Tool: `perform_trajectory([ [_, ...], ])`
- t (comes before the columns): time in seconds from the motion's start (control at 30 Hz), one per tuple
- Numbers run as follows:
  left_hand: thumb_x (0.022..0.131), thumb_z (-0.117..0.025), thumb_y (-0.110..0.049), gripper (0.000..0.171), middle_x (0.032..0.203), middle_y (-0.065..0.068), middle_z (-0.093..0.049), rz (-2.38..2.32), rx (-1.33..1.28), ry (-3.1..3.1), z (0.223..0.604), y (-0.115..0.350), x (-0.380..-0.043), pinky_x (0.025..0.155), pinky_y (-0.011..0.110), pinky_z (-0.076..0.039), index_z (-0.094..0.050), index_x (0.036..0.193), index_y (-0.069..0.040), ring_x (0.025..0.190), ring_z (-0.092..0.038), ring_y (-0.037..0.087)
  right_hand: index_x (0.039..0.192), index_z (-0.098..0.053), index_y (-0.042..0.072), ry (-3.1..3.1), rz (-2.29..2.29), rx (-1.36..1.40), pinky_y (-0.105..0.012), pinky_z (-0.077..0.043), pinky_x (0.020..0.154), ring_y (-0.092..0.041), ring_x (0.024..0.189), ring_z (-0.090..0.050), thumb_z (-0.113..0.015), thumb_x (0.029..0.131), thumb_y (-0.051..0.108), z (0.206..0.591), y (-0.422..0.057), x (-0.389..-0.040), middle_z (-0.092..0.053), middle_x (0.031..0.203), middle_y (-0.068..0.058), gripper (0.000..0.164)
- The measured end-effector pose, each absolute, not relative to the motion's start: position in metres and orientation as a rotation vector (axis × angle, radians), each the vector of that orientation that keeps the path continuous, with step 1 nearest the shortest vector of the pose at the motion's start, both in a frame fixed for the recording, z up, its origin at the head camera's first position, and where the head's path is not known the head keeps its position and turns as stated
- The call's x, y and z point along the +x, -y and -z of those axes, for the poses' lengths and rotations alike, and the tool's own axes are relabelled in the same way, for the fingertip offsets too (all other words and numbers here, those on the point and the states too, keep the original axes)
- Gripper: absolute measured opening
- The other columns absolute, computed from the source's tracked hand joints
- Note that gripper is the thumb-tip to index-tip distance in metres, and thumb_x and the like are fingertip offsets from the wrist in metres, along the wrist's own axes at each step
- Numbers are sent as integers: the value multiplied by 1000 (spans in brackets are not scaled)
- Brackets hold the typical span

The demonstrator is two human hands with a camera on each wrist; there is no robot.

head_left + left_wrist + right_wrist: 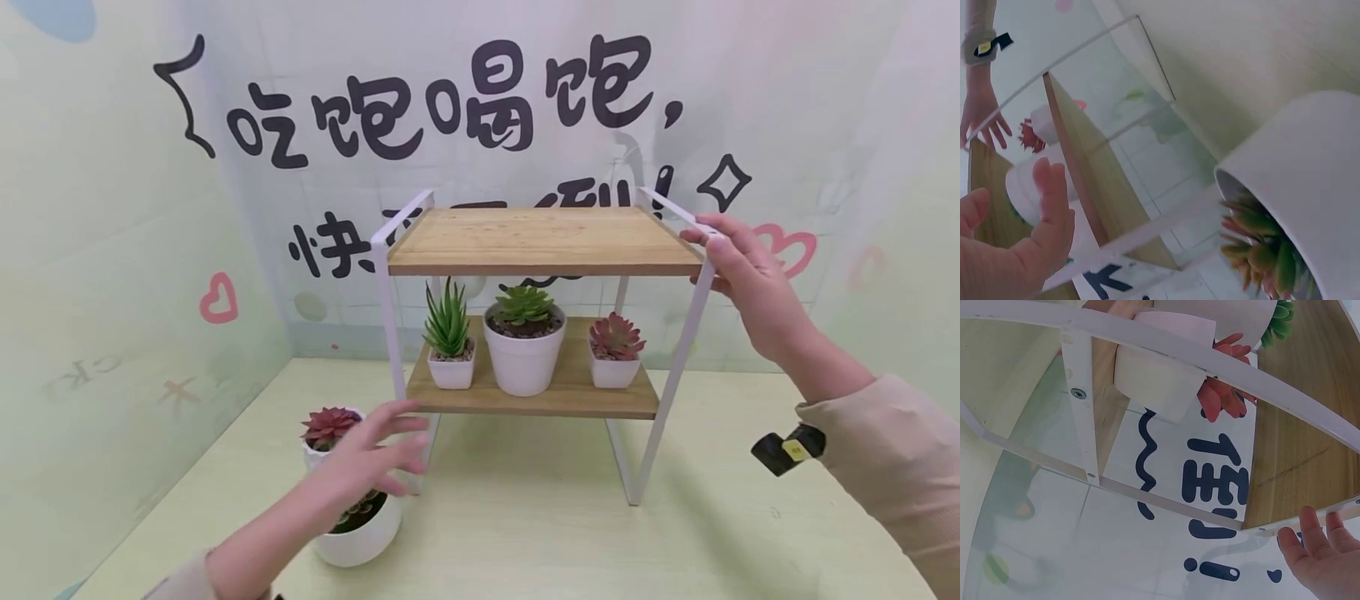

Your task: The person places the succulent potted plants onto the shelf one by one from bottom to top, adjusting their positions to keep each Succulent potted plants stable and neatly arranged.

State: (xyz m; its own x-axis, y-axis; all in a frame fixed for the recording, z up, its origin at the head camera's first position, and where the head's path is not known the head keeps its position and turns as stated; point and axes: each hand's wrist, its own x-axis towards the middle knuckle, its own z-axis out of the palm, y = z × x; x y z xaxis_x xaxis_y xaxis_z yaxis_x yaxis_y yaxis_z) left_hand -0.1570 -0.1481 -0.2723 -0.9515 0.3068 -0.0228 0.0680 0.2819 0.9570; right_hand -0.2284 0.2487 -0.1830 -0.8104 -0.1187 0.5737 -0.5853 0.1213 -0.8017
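Observation:
A two-tier plant shelf (543, 237) with wooden boards and a white metal frame stands on the table. My right hand (757, 304) grips its top right rail near the front corner, its fingers over the rail. Spread fingers show on my left hand (360, 467), which holds nothing and hovers by the shelf's front left leg. Below that hand, a white round pot (360, 537) with a succulent is partly covered. Behind it stands a white pot with a red succulent (330, 425). The left wrist view shows a white pot (1310, 162) with a green-red succulent close by.
On the lower board stand a spiky aloe-like plant (447, 325) in a square pot, a green succulent in a larger round pot (523, 358), and a red succulent (617, 337) in a square pot. A printed backdrop (480, 175) hangs close behind the shelf.

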Motion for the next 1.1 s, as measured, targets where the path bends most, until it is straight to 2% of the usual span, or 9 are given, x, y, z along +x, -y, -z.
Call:
perform_trajectory([
  [0.3,95,-48,-26,58,140,22,-33,-1691,220,-2512,279,210,-153,77,30,-50,-22,141,-4,105,-55,23,121,-51,25,2052,-1715,670,-16,-41,81,-14,109,-39,-42,96,26,183,-249,-229,-50,118,5,27],
  [0.4,95,-47,-27,58,139,21,-32,-1622,180,-2587,287,222,-153,81,31,-49,-22,141,-3,114,-48,29,120,-52,24,2037,-1740,666,-16,-41,80,-14,109,-39,-42,96,25,184,-249,-229,-51,117,5,26],
  [0.5,95,-48,-28,60,141,23,-28,-1546,139,-2633,295,233,-154,86,38,-47,-20,142,-2,119,-42,37,120,-52,23,2016,-1766,669,-16,-41,80,-14,109,-39,-43,95,25,185,-250,-228,-52,117,5,26],
  [0.6,93,-52,-30,69,145,26,-20,-1465,87,-2635,306,241,-154,92,50,-41,-14,143,-2,123,-38,42,119,-53,23,1999,-1785,675,-16,-42,80,-14,109,-39,-43,95,24,185,-250,-228,-52,116,5,26],
  [0.73,87,-61,-31,83,147,27,-11,-1394,34,-2593,321,246,-154,93,59,-34,-6,145,-5,128,-27,47,119,-53,23,1998,-1787,687,-16,-42,80,-14,109,-39,-43,95,24,185,-249,-229,-52,117,4,25],
  [0.9,81,-69,-28,101,146,31,-4,-1391,27,-2512,341,243,-154,96,61,-30,6,144,-5,127,-15,56,118,-53,22,1983,-1799,695,-17,-42,80,-14,109,-39,-43,95,23,184,-249,-228,-53,116,4,25],
  [1.1,74,-76,-22,114,142,36,-6,-1388,-14,-2475,358,240,-156,100,66,-12,13,142,0,126,-8,57,119,-53,23,1989,-1799,703,-17,-42,80,-14,109,-39,-43,96,23,184,-247,-228,-52,116,4,25],
])
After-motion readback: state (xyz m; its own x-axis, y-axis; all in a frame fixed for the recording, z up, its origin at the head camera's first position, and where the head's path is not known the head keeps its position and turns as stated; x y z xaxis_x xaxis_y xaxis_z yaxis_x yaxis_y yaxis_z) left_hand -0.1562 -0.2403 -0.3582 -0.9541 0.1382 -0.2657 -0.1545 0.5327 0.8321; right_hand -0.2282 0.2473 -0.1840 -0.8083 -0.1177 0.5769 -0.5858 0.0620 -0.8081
